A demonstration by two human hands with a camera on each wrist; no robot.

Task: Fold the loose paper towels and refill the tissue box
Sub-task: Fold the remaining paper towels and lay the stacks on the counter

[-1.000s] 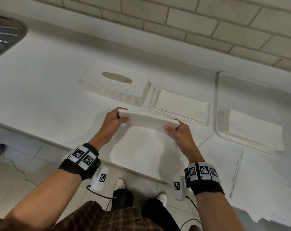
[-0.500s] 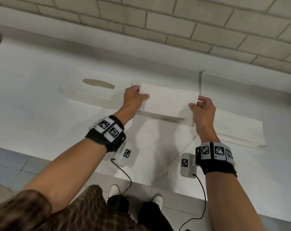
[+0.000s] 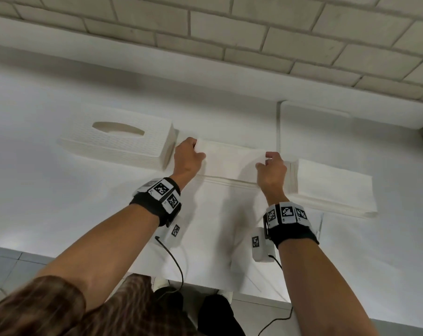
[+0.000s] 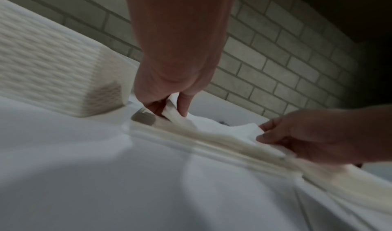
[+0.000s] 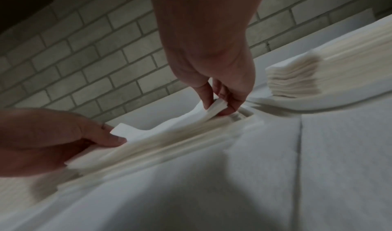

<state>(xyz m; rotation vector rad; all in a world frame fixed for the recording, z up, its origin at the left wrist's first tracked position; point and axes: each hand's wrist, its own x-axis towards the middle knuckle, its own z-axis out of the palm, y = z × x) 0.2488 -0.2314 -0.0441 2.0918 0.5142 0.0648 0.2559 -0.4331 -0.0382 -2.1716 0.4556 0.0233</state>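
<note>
A white folded paper towel lies on a low pile of folded towels just right of the white woven tissue box cover. My left hand pinches the towel's left end between thumb and fingers. My right hand pinches its right end the same way. The towel sags in the middle between the two hands, its lower edge on the pile. The box cover stands with its oval slot up.
A taller stack of folded towels sits right of my right hand, on a shallow white tray. Flat loose sheets cover the white counter under my wrists. A brick wall runs along the back; the counter's front edge is near my body.
Both hands carried the folded towel away from me, from the loose sheets near the counter's front onto the pile beside the box cover, and lowered it there. The head view tilted forward.
</note>
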